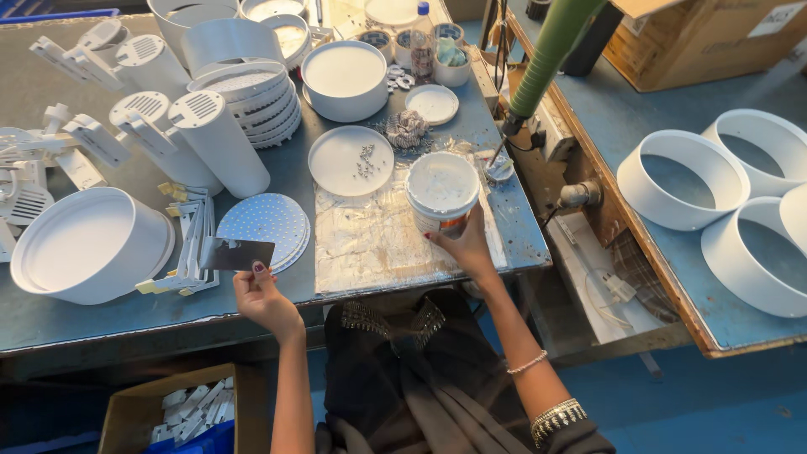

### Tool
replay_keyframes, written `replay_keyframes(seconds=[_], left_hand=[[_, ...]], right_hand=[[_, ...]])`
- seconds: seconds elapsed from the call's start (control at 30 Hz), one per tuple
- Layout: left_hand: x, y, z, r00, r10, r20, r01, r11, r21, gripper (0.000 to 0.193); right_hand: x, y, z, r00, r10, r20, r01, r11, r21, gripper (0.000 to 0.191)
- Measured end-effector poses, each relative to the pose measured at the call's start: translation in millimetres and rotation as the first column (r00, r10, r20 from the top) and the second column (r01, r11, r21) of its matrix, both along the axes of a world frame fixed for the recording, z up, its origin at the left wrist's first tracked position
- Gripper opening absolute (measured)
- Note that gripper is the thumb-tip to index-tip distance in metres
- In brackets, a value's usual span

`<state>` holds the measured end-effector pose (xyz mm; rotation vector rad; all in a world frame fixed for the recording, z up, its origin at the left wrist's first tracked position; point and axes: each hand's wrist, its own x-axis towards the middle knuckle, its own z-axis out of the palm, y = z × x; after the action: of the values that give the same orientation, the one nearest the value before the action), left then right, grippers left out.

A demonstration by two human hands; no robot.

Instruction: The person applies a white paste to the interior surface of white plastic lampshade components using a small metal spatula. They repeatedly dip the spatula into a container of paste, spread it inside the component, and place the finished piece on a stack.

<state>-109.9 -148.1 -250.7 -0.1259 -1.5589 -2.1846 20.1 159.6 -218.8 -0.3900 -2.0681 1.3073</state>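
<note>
Head view: left hand [262, 296] pinches a dark card [237, 253] at the table's [76, 324] front edge; right hand [467, 246] grips a white tub [442, 190] on foil [370, 235], white housings [88, 244] crowding left.

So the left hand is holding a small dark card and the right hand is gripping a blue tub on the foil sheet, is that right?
Not quite: in the head view the tub under the right hand is white, not blue. The left hand does hold the small dark card, and the tub sits on the foil sheet.
</note>
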Motion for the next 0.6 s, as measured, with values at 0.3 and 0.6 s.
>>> replay_keyframes(seconds=[0.3,0.6], left_hand=[[-26.6,4.5,-16.9,0.999,0.034,-0.001,-0.034,0.999,-0.042,0.018],[-86.6,-79.8,-5.9,0.998,-0.017,-0.057,0.007,0.987,-0.161,0.017]], right_hand=[[-33.8,-2.2,-5.1,0.983,-0.155,-0.099,0.158,0.987,0.023,0.105],[-16.2,-23.4,20.8,0.925,-0.377,0.048,0.326,0.852,0.41,0.109]])
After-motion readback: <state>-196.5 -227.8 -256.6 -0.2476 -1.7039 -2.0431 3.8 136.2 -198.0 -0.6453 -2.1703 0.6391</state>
